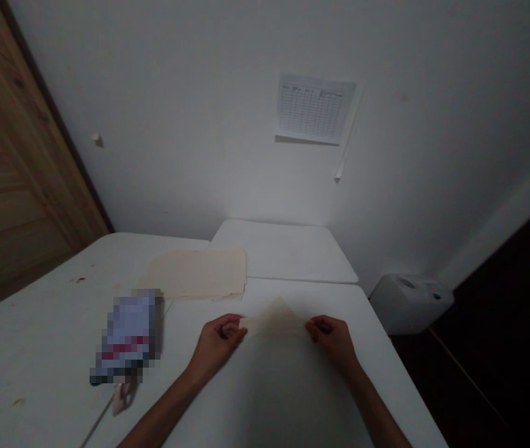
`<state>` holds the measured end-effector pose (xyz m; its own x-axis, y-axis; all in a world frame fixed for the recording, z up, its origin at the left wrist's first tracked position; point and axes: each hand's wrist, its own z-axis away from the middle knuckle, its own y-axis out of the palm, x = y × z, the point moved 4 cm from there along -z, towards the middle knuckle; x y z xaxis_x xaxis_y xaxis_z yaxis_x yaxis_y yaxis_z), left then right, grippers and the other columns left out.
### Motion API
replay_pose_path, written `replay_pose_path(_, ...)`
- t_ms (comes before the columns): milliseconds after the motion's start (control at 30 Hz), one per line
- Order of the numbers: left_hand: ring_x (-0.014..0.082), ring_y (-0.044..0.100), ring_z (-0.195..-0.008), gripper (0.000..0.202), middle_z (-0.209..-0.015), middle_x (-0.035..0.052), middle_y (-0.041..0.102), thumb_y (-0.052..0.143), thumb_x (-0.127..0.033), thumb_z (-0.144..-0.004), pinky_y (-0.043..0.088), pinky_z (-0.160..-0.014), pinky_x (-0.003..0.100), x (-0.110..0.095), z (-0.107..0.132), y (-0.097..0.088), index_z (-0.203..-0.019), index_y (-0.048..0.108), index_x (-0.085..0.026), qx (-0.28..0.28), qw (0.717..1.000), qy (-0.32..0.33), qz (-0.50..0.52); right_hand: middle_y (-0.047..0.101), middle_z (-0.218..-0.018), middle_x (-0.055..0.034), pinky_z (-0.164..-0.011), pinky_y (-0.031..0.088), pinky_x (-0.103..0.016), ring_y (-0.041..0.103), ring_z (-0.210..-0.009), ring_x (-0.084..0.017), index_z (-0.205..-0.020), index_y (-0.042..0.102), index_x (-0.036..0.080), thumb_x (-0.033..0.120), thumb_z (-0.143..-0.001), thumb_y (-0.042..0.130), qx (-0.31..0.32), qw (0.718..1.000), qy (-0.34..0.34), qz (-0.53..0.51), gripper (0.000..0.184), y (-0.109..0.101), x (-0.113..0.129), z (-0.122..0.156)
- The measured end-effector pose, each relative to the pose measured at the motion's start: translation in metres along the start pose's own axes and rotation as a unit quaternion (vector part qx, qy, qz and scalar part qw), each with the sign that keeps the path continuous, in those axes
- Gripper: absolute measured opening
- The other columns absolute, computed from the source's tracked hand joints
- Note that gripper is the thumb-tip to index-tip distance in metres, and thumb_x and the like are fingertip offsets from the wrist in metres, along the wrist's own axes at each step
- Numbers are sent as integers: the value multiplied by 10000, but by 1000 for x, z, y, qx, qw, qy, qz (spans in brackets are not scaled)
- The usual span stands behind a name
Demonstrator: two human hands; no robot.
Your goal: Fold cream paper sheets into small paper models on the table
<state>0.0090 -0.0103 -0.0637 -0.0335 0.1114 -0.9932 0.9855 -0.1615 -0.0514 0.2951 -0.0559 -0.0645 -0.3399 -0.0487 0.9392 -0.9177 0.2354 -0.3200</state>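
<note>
A small cream sheet of paper point(276, 318) is held just above the white table point(36, 348), partly folded into a peak. My left hand point(217, 341) pinches its left edge with fingers curled closed. Its right edge is pinched the same way by my right hand point(333, 339). Both forearms reach in from the bottom of the view. A stack of larger cream sheets point(197, 272) lies flat on the table beyond my hands, a little to the left.
A blurred-out flat object point(127, 335) lies left of my left hand. A second white tabletop point(288, 252) abuts the wall. A printed chart point(314, 109) hangs on the wall. A white box point(409, 302) sits low at right, a wooden door point(8, 174) at left.
</note>
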Motion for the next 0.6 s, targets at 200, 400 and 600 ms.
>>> replay_pose_path(200, 90, 437, -503, 334, -559, -41, 482, 715, -409, -708, 331, -462, 183, -12, -3, 1, -895, 707, -132, 9, 998, 15, -64, 686, -668, -42, -575, 493, -282, 631, -606, -190, -781, 710, 169, 456, -769, 668, 10, 1000, -7, -1, 291, 0, 0, 0)
replay_pose_path(400, 120, 496, -516, 292, -564, -14, 563, 640, -437, -788, 373, -481, 203, -15, -6, -1, -752, 691, -152, 16, 987, 66, -146, 719, -796, -48, -709, 530, -317, 672, -740, -208, -807, 708, 194, 400, -798, 658, 13, 997, -71, 36, 212, -2, 7, -2)
replay_pose_path(600, 178, 622, -843, 142, -890, 48, 683, 558, -272, -879, 491, -781, 298, -23, -3, -7, -848, 674, -198, 51, 942, 240, -228, 710, -920, -55, -783, 528, -358, 649, -869, -216, -857, 701, 230, 257, -817, 641, -27, 969, -223, 106, 77, -6, 20, 1)
